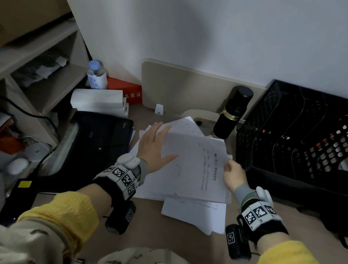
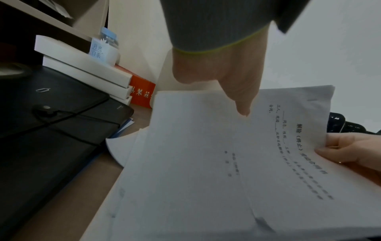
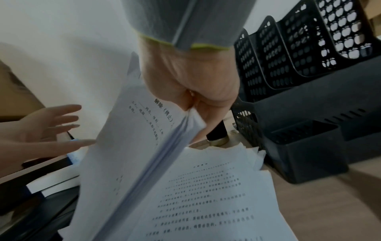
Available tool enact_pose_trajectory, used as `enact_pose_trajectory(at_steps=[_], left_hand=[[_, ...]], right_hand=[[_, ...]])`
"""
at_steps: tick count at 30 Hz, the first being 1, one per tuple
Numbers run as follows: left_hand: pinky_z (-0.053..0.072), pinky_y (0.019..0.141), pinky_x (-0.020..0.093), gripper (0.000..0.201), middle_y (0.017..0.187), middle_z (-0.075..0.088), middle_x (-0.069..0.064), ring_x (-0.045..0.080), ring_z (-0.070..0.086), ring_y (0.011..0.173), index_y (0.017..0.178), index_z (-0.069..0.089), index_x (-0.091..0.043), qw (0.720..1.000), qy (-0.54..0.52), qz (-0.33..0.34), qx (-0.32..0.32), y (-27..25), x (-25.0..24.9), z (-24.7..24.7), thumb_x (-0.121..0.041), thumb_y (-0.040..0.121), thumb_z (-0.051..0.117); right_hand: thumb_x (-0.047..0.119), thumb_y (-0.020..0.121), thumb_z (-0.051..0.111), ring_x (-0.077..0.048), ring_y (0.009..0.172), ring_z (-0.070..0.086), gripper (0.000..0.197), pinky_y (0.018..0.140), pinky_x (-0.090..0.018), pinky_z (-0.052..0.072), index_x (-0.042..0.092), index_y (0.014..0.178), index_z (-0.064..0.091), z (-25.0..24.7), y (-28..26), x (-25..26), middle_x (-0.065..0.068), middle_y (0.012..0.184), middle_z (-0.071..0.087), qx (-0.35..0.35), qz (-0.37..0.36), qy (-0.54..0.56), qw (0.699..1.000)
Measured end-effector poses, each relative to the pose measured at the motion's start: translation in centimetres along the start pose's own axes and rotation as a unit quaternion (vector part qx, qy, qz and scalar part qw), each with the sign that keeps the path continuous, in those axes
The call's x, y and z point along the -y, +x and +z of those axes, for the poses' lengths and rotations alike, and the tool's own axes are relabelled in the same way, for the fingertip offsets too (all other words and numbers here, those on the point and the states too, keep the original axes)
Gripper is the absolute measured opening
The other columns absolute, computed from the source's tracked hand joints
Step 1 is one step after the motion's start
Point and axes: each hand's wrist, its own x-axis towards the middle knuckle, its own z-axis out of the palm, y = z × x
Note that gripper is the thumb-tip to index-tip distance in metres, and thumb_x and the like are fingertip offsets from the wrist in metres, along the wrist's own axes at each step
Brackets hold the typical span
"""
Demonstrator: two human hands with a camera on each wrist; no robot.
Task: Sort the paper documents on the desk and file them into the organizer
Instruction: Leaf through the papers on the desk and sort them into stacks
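The right hand point(image 1: 233, 175) is pinching the right edge of a thick bundle of papers point(image 1: 193, 166), thumb on top and fingers curled underneath, and is tipping that edge up off the loose sheets point(image 1: 194, 215) lying on the tabletop point(image 1: 157, 234). The left hand point(image 1: 156, 146) is spread flat with straight fingers at the bundle's left side, gripping nothing; whether the palm is actually pressing on the paper is hard to tell, since the right wrist view is showing the fingers apart from it.

The black mesh organizer point(image 1: 305, 133) is standing just to the right of the papers, beside a dark flask point(image 1: 232, 112), its slots looking empty from here.

The step in hand seems to be gathering one set before filing it. To do that well, the left hand should be closing on the free edge — a one-sided pinch on so thick a bundle is letting the sheets fan out, as the right wrist view is showing. Squaring the edges against the tabletop first would be helping the bundle slide into a slot cleanly — otherwise stray corners may be catching on the mesh dividers.
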Motion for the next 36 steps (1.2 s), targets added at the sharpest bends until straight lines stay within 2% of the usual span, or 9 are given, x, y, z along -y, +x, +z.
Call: enact_pose_trajectory(at_steps=[3, 6, 12, 18, 22, 25, 29, 33, 36], left_hand=[[0.007, 0.120, 0.040, 0.090, 0.153, 0.030, -0.001, 0.019, 0.020, 0.145, 0.148, 0.020, -0.029, 0.999, 0.019, -0.027, 0.030, 0.7, 0.0, -0.6, -0.058, 0.076, 0.065], [0.036, 0.109, 0.039, 0.078, 0.134, 0.055, -0.004, 0.021, 0.050, 0.123, 0.137, 0.041, -0.034, 0.983, -0.027, -0.112, 0.145, 1.3, 0.9, -0.8, -0.066, 0.070, 0.065], [0.054, 0.089, 0.038, 0.050, 0.102, 0.071, 0.005, 0.021, 0.065, 0.095, 0.097, 0.072, -0.013, 0.950, -0.108, -0.132, 0.260, 1.0, 1.2, -1.9, -0.057, 0.074, 0.069], [0.054, 0.091, 0.043, 0.059, 0.106, 0.072, 0.010, 0.025, 0.067, 0.098, 0.101, 0.072, -0.008, 0.948, -0.162, -0.143, 0.233, 1.4, 2.0, -1.9, -0.059, 0.072, 0.069], [0.056, 0.078, 0.037, 0.045, 0.090, 0.074, 0.009, 0.027, 0.069, 0.083, 0.089, 0.073, -0.001, 0.935, -0.234, -0.186, 0.192, 2.0, 2.5, -1.6, -0.045, 0.077, 0.073], [0.054, 0.065, 0.021, 0.027, 0.079, 0.069, 0.001, 0.014, 0.064, 0.070, 0.088, 0.072, -0.006, 0.914, -0.306, -0.215, 0.159, 2.3, 2.0, -1.8, -0.032, 0.083, 0.071], [0.057, 0.081, 0.030, 0.035, 0.096, 0.073, 0.005, 0.019, 0.069, 0.085, 0.103, 0.072, -0.009, 0.882, -0.373, -0.255, 0.134, 2.6, 2.0, -1.5, -0.035, 0.080, 0.073], [0.058, 0.081, 0.031, 0.033, 0.098, 0.073, 0.003, 0.021, 0.070, 0.090, 0.102, 0.071, -0.010, 0.854, -0.418, -0.285, 0.122, 2.5, 2.0, -0.7, -0.031, 0.078, 0.076], [0.058, 0.081, 0.035, 0.031, 0.101, 0.074, 0.008, 0.024, 0.071, 0.091, 0.100, 0.072, -0.009, 0.836, -0.434, -0.303, 0.147, 2.2, 2.3, -0.3, -0.030, 0.077, 0.077]], right_hand=[[0.006, 0.090, 0.033, -0.041, 0.102, 0.055, 0.034, 0.089, -0.045, 0.049, 0.010, 0.116, 0.055, -0.1, -0.3, 1.2, -0.019, 0.113, 0.060, -0.006, -0.024, -0.044, 0.999], [0.001, 0.086, 0.033, -0.043, 0.110, 0.052, 0.040, 0.094, -0.049, 0.046, 0.010, 0.119, 0.054, -0.1, -0.6, 2.0, -0.020, 0.121, 0.057, -0.015, -0.041, -0.049, 0.998], [0.005, 0.086, 0.035, -0.038, 0.108, 0.054, 0.043, 0.088, -0.044, 0.048, 0.027, 0.118, 0.056, -0.4, -0.5, 2.9, -0.010, 0.119, 0.059, -0.007, -0.065, -0.083, 0.994], [0.032, 0.095, 0.047, -0.025, 0.099, 0.060, 0.017, 0.088, -0.043, 0.050, 0.025, 0.105, 0.059, -0.6, 0.0, 3.0, 0.001, 0.106, 0.063, -0.039, -0.056, 0.031, 0.997], [0.032, 0.093, 0.051, -0.024, 0.109, 0.055, 0.033, 0.090, -0.039, 0.046, 0.021, 0.124, 0.049, -0.8, 0.8, 2.2, 0.001, 0.118, 0.054, -0.043, -0.024, 0.062, 0.997], [0.023, 0.091, 0.058, -0.026, 0.119, 0.052, 0.051, 0.091, -0.034, 0.043, 0.013, 0.137, 0.037, -0.6, 1.4, 1.5, -0.007, 0.134, 0.047, -0.081, -0.013, 0.130, 0.988], [0.037, 0.089, 0.058, -0.026, 0.115, 0.056, 0.062, 0.098, -0.042, 0.045, 0.015, 0.140, 0.031, 0.9, 2.1, 0.7, -0.008, 0.129, 0.053, -0.004, 0.039, 0.198, 0.979], [0.026, 0.094, 0.053, -0.031, 0.093, 0.063, 0.021, 0.090, -0.047, 0.053, 0.014, 0.111, 0.057, 2.3, 1.6, 1.4, -0.014, 0.105, 0.066, 0.083, 0.032, 0.264, 0.960], [0.013, 0.094, 0.052, -0.020, 0.077, 0.063, 0.022, 0.065, -0.030, 0.056, 0.009, 0.115, 0.056, 2.6, 1.7, 1.5, -0.006, 0.091, 0.065, 0.055, 0.013, 0.292, 0.955]])
